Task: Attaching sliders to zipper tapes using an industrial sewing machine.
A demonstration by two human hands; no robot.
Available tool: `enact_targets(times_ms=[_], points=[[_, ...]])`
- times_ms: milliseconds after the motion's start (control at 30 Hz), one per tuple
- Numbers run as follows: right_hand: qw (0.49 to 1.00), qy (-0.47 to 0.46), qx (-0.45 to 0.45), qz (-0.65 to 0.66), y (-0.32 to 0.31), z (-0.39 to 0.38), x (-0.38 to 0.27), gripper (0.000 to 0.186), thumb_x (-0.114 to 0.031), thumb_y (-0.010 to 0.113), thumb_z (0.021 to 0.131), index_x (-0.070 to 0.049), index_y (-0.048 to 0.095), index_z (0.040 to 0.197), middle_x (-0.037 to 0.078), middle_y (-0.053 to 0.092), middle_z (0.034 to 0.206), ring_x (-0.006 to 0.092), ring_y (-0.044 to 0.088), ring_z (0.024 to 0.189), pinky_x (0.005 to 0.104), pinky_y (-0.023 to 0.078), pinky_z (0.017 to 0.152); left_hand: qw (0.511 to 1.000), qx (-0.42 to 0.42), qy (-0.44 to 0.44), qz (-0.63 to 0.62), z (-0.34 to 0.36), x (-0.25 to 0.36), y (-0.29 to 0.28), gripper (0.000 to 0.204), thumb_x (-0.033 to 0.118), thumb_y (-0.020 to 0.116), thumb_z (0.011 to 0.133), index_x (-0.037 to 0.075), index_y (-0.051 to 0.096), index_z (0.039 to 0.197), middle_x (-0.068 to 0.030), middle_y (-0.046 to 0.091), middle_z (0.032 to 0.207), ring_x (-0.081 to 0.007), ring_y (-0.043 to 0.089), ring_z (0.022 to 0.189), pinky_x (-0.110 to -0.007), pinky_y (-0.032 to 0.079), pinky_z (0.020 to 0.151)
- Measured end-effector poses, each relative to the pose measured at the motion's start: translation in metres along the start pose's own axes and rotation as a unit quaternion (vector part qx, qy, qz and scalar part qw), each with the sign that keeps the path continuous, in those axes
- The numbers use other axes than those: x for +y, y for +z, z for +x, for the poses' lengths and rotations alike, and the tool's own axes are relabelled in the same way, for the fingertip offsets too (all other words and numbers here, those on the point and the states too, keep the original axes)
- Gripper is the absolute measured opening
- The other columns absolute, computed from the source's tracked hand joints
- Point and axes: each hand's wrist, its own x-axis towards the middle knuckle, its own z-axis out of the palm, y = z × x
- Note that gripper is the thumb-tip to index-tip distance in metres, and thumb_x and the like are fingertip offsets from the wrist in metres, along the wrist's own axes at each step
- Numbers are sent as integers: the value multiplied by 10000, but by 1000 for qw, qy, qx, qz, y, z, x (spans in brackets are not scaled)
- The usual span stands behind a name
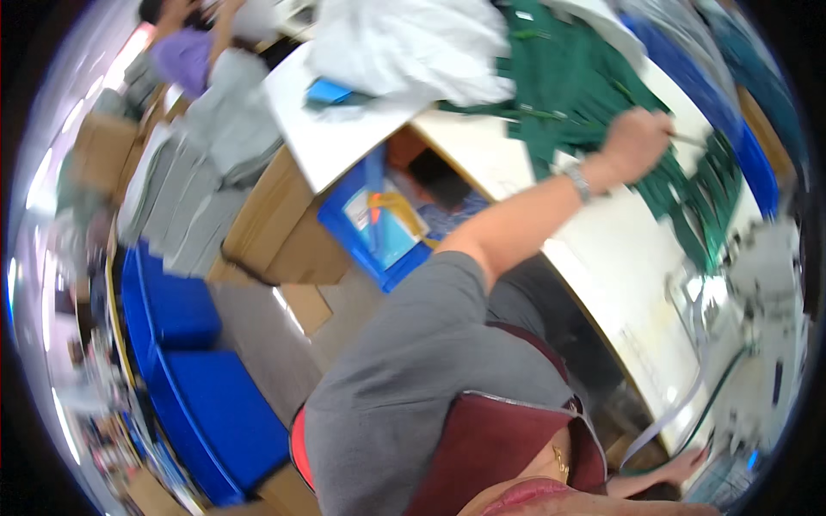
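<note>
My left hand [638, 146], with a metal watch at the wrist, reaches over the white table. Its fingers are closed at a thin strip-like thing, too blurred to name. Below and around it lie dark green cloth pieces [568, 73]. More green strips [712, 185] hang together toward the sewing machine [766, 284] on the right. At the lower right my right hand [682, 467] shows small beside the machine, its fingers drawn together at something dark that I cannot make out. A green cord [723, 391] and a pale band [667, 417] run close by it.
White cloth [404, 47] is heaped on the white table [615, 288]. Under it a blue tray [331, 211] holds papers and tools. Cardboard boxes [288, 228], grey cloth stacks [185, 219] and blue bins [228, 413] stand at left. Another person [185, 60] is at the far left.
</note>
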Motion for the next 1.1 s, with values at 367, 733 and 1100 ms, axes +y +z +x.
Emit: enact_targets(times_ms=[367, 733, 1100], points=[[962, 274, 26, -2, 29, -259, -94, 246, -192, 567, 882, -46, 632, 1069, 50, 651, 980, 128, 590, 858, 251, 453, 775, 858, -351, -315, -204, -25, 3, -69, 101, 80, 606, 842, 15, 623, 917, -14, 607, 772, -57, 559, 669, -207, 487, 526], [960, 272, 67, 33, 34, -255, -141, 191, -102, 576, 871, -10, 637, 1027, 37, 646, 930, 88, 572, 813, 226, 456, 735, 696, -716, 48, 30, -55, 71, -24, 135, 61, 581, 810, 50, 630, 936, -62, 596, 679, -165, 558, 564, -265, 448, 530], [960, 276, 41, 29, 28, -254, -137, 193, -80, 564, 876, 7, 620, 1039, 41, 632, 948, 99, 565, 831, 223, 446, 775, 691, -614, 375, -66, -79, 58, -25, 257, 66, 592, 713, 32, 624, 965, -86, 609, 1063, -213, 584, 952, -323, 481, 775]])
